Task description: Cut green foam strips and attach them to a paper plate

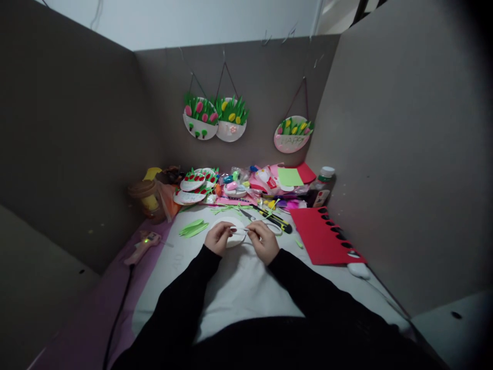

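Note:
My left hand (219,238) and my right hand (263,242) meet in front of me with fingers pinched. Between them stretches a thin white strip (240,232), its ends in my fingertips; its exact kind is unclear. A small dark red piece (233,230) shows at the fingertips of my left hand. Beneath the hands lies a white paper plate (235,242), partly covered by them. Just beyond my right hand are white-handled scissors (276,228) and a black and yellow utility knife (284,225). Green leaf-shaped cutouts (193,228) rest left of the plate.
On the right lies red sheet (318,239) with holes along one edge. A glue gun (143,247) with a lit light is at left. Decorated plates (188,197), a brown cup (143,198), a bottle (324,185) and craft packets stand behind. Grey partitions (254,67) enclose the table.

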{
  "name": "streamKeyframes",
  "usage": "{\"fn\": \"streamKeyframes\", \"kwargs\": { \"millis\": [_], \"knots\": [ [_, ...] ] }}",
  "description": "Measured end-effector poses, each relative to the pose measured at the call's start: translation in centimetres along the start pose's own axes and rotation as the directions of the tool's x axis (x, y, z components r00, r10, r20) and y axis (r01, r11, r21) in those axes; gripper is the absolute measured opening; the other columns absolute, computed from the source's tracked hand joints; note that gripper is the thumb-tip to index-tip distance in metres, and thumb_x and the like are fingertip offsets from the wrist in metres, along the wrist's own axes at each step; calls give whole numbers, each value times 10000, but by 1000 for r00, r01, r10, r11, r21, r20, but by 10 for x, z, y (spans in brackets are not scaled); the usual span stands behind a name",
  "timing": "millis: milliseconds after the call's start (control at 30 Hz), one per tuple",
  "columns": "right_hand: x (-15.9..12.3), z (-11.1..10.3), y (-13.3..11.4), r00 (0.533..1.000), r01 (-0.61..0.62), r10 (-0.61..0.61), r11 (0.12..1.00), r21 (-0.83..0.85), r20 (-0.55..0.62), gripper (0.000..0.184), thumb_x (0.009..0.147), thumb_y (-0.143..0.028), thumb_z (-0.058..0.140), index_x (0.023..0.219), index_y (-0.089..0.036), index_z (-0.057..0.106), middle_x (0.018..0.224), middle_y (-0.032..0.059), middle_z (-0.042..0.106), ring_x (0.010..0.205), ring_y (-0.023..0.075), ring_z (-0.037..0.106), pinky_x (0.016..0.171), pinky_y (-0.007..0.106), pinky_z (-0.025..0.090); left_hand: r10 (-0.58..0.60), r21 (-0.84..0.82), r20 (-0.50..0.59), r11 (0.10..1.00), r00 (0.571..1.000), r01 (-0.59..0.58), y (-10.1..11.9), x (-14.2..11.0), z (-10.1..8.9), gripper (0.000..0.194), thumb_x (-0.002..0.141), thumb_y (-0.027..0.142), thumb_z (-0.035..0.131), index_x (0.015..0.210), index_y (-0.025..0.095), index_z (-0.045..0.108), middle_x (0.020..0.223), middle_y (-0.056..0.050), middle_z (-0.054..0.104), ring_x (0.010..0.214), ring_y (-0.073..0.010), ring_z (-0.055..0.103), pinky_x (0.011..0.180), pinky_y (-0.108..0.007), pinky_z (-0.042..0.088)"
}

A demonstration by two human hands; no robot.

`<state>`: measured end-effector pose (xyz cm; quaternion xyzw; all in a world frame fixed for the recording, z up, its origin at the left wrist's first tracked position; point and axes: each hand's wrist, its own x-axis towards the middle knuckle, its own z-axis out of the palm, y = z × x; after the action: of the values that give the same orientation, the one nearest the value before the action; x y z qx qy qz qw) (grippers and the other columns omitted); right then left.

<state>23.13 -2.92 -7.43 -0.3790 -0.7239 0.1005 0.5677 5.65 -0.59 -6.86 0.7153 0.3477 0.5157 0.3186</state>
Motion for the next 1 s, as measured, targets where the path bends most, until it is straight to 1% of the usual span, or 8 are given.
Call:
{"fn": "streamKeyframes", "kwargs": {
  "millis": [133, 267, 367, 467, 533, 733, 867, 1000],
  "knots": [
    [-1, 0, -1, 1000, -20, 20, 999, 32, -2, 133, 821, -167, 473, 855, -185, 600, 792, 48, 566, 719, 152, 528, 585, 266, 428, 72, 127, -28, 990, 997, -68, -2, 2, -1, 201, 832, 260, 463, 866, 164, 636, 810, -59, 627, 700, -138, 588, 679, -277, 482],
    [-1, -1, -3, 1000, 23, -23, 1000, 3, 2, 150, 827, -173, 482, 891, -192, 616, 773, 44, 567, 708, 153, 526, 602, 279, 438, 193, 260, -31, 949, 981, -179, -1, 4, -2, 202, 831, 216, 461, 913, 180, 642, 889, -75, 640, 848, -169, 592, 747, -308, 484],
    [-2, -1, -3, 996, 92, -91, 994, -54, 24, 166, 825, -177, 499, 920, -206, 632, 768, 46, 577, 752, 168, 534, 672, 313, 450, 333, 370, 20, 874, 943, -316, 2, 3, -1, 217, 807, 207, 505, 981, 205, 635, 993, -84, 626, 948, -188, 570, 819, -348, 466],
    [-2, -1, -3, 993, 118, -115, 990, -77, 40, 177, 826, -176, 501, 932, -213, 637, 764, 43, 582, 763, 173, 535, 698, 326, 452, 413, 400, 100, 816, 905, -416, 3, 1, 1, 233, 795, 194, 528, 1007, 216, 621, 947, -72, 631, 911, -180, 575, 810, -346, 469],
    [-3, -1, -3, 994, 108, -106, 991, -73, 31, 175, 829, -180, 494, 927, -213, 635, 770, 45, 582, 768, 174, 539, 696, 324, 454, 418, 412, 83, 812, 905, -413, 4, 1, 2, 246, 795, 197, 534, 1031, 206, 603, 936, -74, 629, 888, -177, 577, 792, -338, 477],
    [-3, -1, -2, 997, 73, -73, 994, -75, 6, 168, 827, -196, 493, 908, -202, 640, 785, 52, 579, 774, 176, 544, 696, 320, 459, 392, 389, -86, 859, 916, -332, 9, 1, -1, 219, 790, 227, 539, 993, 180, 606, 968, -88, 621, 948, -200, 569, 831, -362, 465],
    [-3, -2, -2, 996, 86, -87, 993, -78, -18, 162, 816, -191, 507, 893, -207, 648, 783, 48, 575, 763, 173, 541, 700, 324, 458, 310, 320, -88, 909, 947, -268, 13, 2, 0, 156, 806, 227, 506, 866, 187, 645, 886, -76, 647, 898, -189, 585, 817, -353, 463],
    [-3, -3, -1, 996, 82, -84, 991, -104, -17, 166, 809, -174, 508, 880, -212, 653, 776, 48, 558, 771, 176, 532, 706, 332, 455, 191, 228, -18, 957, 981, -182, 14, 2, -2, 131, 780, 250, 540, 778, 184, 653, 888, -84, 650, 897, -194, 583, 827, -360, 450]
  ]
}}
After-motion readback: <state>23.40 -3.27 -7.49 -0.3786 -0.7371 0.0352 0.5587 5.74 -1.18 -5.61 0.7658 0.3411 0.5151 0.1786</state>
